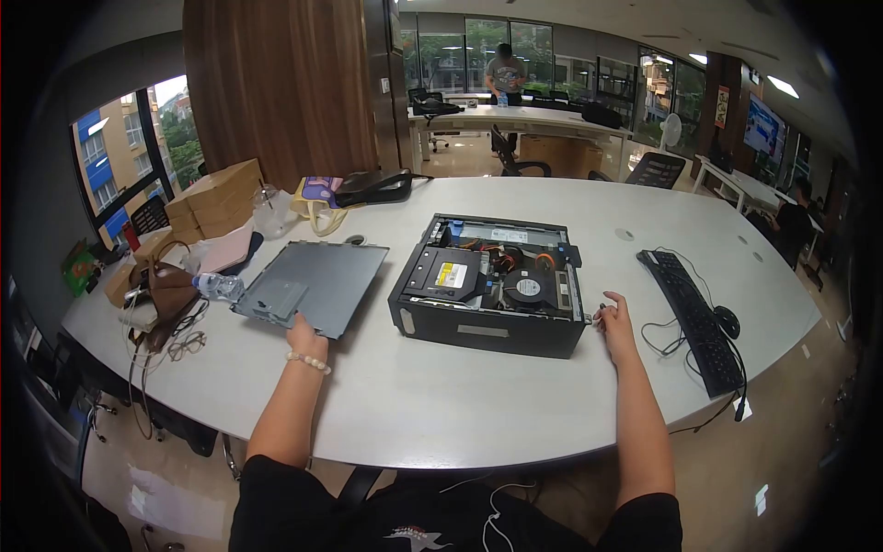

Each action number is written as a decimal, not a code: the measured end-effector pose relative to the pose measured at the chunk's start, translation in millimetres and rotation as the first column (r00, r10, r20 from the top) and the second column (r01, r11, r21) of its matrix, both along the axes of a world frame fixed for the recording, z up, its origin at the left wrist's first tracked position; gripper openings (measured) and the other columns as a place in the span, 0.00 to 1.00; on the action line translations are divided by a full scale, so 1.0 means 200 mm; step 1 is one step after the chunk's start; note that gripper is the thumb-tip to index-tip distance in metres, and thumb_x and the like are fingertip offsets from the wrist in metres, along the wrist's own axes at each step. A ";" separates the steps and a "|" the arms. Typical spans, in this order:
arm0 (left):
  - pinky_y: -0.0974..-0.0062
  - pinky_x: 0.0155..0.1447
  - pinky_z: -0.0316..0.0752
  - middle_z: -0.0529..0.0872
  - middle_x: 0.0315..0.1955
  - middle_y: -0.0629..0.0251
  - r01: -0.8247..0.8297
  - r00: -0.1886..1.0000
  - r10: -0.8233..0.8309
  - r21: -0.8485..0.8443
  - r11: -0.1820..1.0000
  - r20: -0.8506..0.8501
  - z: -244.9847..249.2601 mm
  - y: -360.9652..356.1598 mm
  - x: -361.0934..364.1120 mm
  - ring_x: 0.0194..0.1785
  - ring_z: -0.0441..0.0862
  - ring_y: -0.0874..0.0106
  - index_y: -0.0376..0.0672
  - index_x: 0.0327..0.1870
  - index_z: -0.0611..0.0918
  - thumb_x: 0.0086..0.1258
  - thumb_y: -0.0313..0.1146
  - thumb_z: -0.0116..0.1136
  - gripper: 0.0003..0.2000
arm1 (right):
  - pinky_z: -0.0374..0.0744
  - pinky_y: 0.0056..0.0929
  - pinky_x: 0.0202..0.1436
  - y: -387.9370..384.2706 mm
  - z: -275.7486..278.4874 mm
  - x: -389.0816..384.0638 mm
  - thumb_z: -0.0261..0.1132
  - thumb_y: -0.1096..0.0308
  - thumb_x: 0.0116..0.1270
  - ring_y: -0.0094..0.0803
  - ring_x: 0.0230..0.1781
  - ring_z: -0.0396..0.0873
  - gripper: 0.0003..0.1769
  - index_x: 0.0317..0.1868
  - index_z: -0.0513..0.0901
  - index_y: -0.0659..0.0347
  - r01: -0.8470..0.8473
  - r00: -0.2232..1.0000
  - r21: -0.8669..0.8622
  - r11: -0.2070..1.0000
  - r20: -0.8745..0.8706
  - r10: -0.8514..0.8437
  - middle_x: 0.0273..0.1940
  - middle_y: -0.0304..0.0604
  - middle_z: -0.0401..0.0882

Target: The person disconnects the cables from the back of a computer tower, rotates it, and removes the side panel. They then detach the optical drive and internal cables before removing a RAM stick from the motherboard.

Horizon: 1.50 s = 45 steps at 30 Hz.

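A desktop computer case (487,317) lies on its side on the white table, its top open. A disc drive (443,275), a round black fan (527,289) and orange cables show inside. To its left is the grey metal side panel (328,276), tilted a little. My left hand (308,340), with a beaded bracelet at the wrist, is closed on the panel's near edge. My right hand (616,324) is beside the case's right near corner, fingers curled. Something small and dark seems to be at its fingertips, too small to name.
On the right lie a black keyboard (696,317) and a mouse (727,321) with cables. A water bottle (219,287), brown bag (171,293), glasses (188,345) and cardboard boxes (216,200) crowd the left. A person (505,78) stands at a far table.
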<state>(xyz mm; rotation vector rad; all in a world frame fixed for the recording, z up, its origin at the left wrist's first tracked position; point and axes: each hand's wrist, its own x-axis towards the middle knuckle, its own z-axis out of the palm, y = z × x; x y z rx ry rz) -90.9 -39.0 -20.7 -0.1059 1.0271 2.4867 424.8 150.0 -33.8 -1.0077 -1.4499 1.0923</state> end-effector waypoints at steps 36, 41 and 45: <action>0.54 0.73 0.45 0.58 0.68 0.51 -0.220 -0.285 -0.495 -0.447 0.867 -0.821 0.09 0.00 0.69 0.73 0.49 0.51 0.40 0.66 0.64 0.62 0.33 0.55 0.29 | 0.71 0.35 0.45 -0.34 0.50 -0.62 0.58 0.67 0.63 0.41 0.40 0.73 0.08 0.36 0.78 0.63 -0.039 0.838 0.626 0.779 0.444 -0.316 0.37 0.45 0.75; 0.51 0.72 0.45 0.59 0.68 0.54 -0.216 -0.301 -0.509 -0.463 0.860 -0.806 0.10 -0.02 0.67 0.73 0.49 0.53 0.42 0.66 0.64 0.61 0.33 0.56 0.29 | 0.67 0.48 0.56 -0.13 0.42 -1.04 0.54 0.55 0.65 0.40 0.55 0.68 0.18 0.43 0.82 0.60 -0.060 0.353 0.512 0.857 0.814 -0.461 0.48 0.43 0.74; 0.50 0.72 0.45 0.58 0.68 0.55 -0.217 -0.306 -0.517 -0.470 0.855 -0.800 0.10 -0.01 0.66 0.73 0.49 0.54 0.44 0.66 0.64 0.60 0.34 0.56 0.30 | 0.61 0.49 0.62 -0.07 0.44 -1.15 0.51 0.53 0.67 0.41 0.61 0.63 0.23 0.50 0.81 0.60 0.012 0.215 0.342 0.940 0.917 -0.337 0.56 0.44 0.71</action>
